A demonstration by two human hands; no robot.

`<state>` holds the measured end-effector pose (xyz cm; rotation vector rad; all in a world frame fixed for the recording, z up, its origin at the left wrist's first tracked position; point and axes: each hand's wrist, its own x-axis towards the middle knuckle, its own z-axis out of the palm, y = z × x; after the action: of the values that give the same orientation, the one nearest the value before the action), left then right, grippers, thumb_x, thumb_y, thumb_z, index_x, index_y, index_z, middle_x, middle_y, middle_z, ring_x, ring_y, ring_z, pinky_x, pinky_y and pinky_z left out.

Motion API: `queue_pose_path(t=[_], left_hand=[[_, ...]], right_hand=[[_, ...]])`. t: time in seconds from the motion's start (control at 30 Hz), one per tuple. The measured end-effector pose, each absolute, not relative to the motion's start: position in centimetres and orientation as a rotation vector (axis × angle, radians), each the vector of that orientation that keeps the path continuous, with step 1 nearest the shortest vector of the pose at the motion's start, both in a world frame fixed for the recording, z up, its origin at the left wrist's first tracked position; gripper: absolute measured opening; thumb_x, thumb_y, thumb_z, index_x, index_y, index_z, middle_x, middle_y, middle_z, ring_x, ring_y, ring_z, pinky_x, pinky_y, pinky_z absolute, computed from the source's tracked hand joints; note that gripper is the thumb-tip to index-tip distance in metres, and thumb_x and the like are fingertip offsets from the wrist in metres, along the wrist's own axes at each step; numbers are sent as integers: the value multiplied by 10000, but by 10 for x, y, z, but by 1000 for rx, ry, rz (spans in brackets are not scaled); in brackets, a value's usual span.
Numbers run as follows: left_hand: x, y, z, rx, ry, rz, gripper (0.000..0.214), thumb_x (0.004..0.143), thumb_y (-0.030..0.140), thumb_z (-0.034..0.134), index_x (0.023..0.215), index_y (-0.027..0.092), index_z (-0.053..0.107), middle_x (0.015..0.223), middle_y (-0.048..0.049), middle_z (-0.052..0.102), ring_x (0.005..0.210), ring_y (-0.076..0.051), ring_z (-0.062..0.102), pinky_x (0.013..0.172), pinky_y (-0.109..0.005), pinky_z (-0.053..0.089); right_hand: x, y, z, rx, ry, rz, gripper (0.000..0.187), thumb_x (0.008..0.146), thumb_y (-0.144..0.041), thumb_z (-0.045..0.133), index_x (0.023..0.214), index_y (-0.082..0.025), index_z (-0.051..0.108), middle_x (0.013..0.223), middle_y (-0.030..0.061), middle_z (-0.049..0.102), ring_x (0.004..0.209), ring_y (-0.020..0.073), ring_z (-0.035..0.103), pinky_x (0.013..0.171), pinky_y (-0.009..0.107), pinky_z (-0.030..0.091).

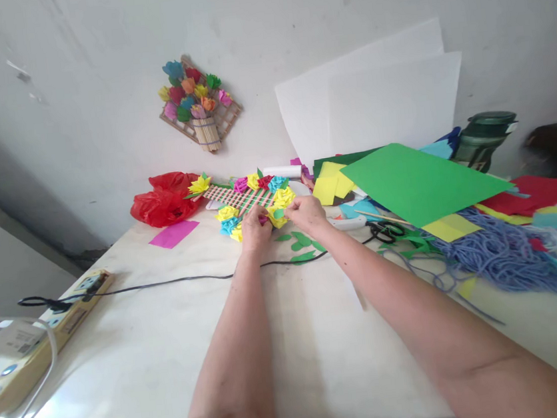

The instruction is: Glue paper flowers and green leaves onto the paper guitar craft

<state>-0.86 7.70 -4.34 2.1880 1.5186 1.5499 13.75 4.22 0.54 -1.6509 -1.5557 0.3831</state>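
Observation:
Pink-and-white sticks form a lattice (237, 198) on the table, ringed with crumpled paper flowers in yellow, blue, red and magenta. My left hand (256, 228) is closed at the lattice's near edge, its fingers around a magenta paper flower (263, 220) that is mostly hidden. Pinched in my right hand (308, 213) is a small green paper leaf (279, 213), held against a yellow paper flower (276, 221). Several loose green leaves (302, 239) lie on the table just below the hands.
A black cord (180, 280) crosses the table from a power strip (69, 316). To the right lie a white glue gun (348, 222), black-handled scissors (385, 231), green sheet (421, 182) and blue yarn (499, 251). A red plastic bag (164, 202) sits behind left.

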Motion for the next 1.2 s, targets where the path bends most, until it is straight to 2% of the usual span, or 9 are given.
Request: queue_pose_path(t=[0.23,0.53,0.93,1.2], left_hand=[[-8,76,-41,2222,1596,1488,195,575,49,460,675,210,506,704,-5,564,728,-164,545,725,-292,459],[-5,73,-39,2234,1631,1490,233,594,52,481,723,204,601,733,-24,633,788,-191,571,770,-315,459],[-9,70,-34,2273,1617,1415,263,577,74,502,768,199,633,755,-37,652,808,-208,579,777,-324,466],[-11,69,-33,2300,1579,1395,276,577,76,506,790,194,636,780,-36,652,800,-199,571,779,-315,464]], right_hand=[[136,40,6,-1658,-1582,318,135,661,-256,550,654,-209,677,716,4,684,697,157,608,620,235,420],[133,38,7,-1684,-1598,313,142,675,-260,557,684,-211,690,749,20,688,744,175,612,652,246,427],[125,41,-1,-1728,-1686,166,204,742,-268,496,743,-217,693,799,43,687,814,195,623,684,265,437],[120,44,-6,-1744,-1741,58,217,747,-285,493,769,-214,696,792,47,692,783,187,620,639,248,415]])
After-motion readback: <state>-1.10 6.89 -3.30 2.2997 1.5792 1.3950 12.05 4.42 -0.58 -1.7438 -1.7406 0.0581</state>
